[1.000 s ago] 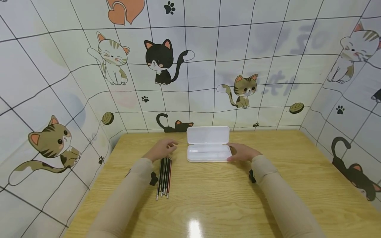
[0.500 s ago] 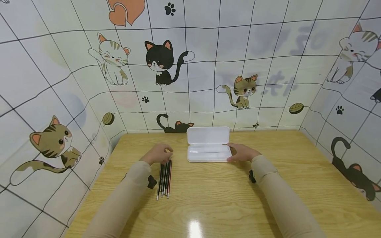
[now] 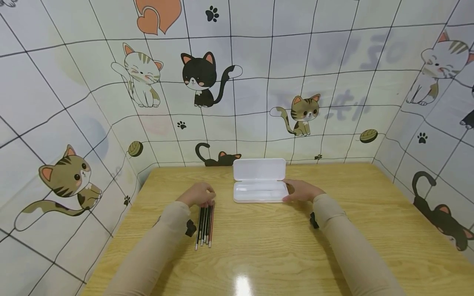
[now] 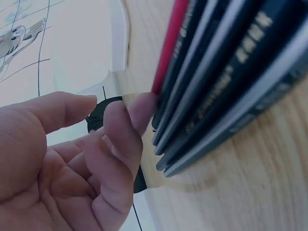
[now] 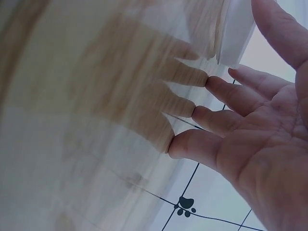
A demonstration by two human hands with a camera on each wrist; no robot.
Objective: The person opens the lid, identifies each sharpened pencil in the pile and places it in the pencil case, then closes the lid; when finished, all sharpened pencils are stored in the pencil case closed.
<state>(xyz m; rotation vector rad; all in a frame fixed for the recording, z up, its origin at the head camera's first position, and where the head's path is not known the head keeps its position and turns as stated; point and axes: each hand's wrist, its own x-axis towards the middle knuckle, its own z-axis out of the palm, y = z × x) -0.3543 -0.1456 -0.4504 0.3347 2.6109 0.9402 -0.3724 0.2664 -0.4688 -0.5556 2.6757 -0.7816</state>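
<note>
Several pencils, mostly dark with one red pencil, lie side by side on the table, left of an open white pencil case. My left hand is over their far ends. In the left wrist view its fingers are loosely bent, one fingertip touches the red pencil's end, and the thumb stays apart. My right hand rests at the case's right end, thumb by the near corner and index finger by the far one. The right wrist view shows its other fingers spread, fairly straight, tips on the table. No pencil is visible inside the case.
The wooden table ends at a cat-patterned wall covering at the back and both sides. The case's raised lid stands close to the back wall. Bare wood lies between the pencils and the case.
My left hand has moved back toward me and slightly left, down onto the pencils' far ends, its fingers bending more. The right hand and the case have stayed in place.
</note>
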